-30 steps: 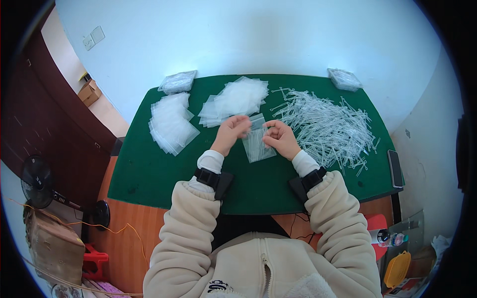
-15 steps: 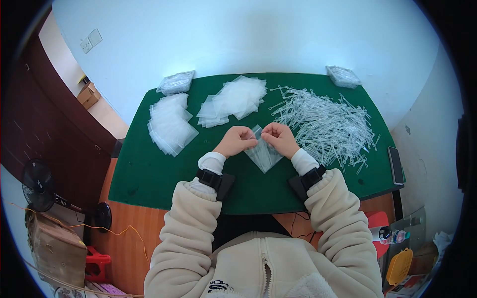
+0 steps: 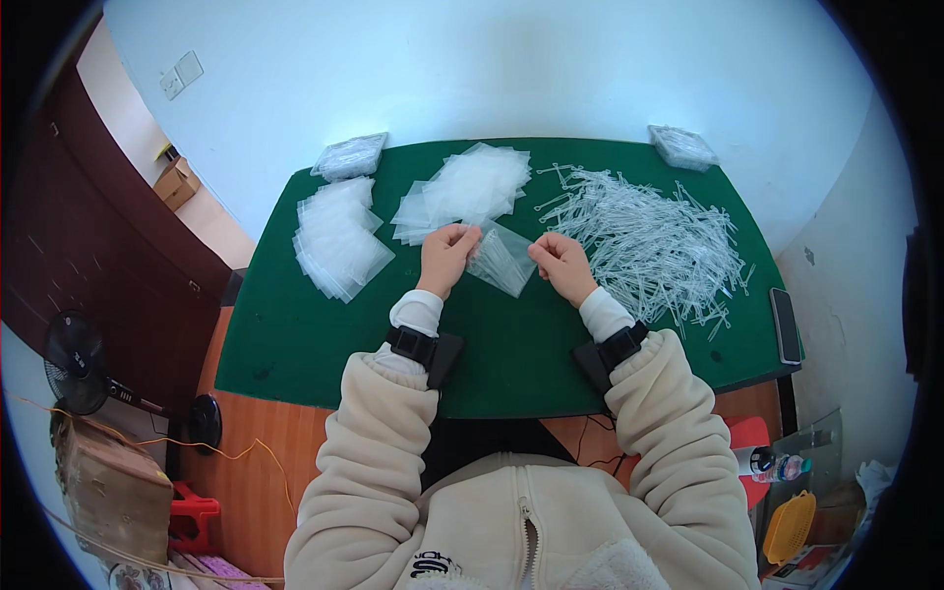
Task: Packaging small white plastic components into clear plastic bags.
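Between my hands a small clear plastic bag is held up, with several thin clear sticks showing inside it. My left hand pinches its left upper corner. At its right upper corner, my right hand has the fingers closed on the edge. To the right lies a big heap of loose thin clear plastic sticks, some with looped ends. Beyond my left hand, flat clear bags are fanned out in a pile. Another fan of bags spreads farther left.
Green cloth covers the table. Filled clear packs stand at the back left and back right, close to the wall. A phone lies at the right edge. On the floor at left are a black fan and a cardboard box.
The bag has moved a little away from me, and its top is now spread wider. My hands have moved apart, the left going left and farther from me.
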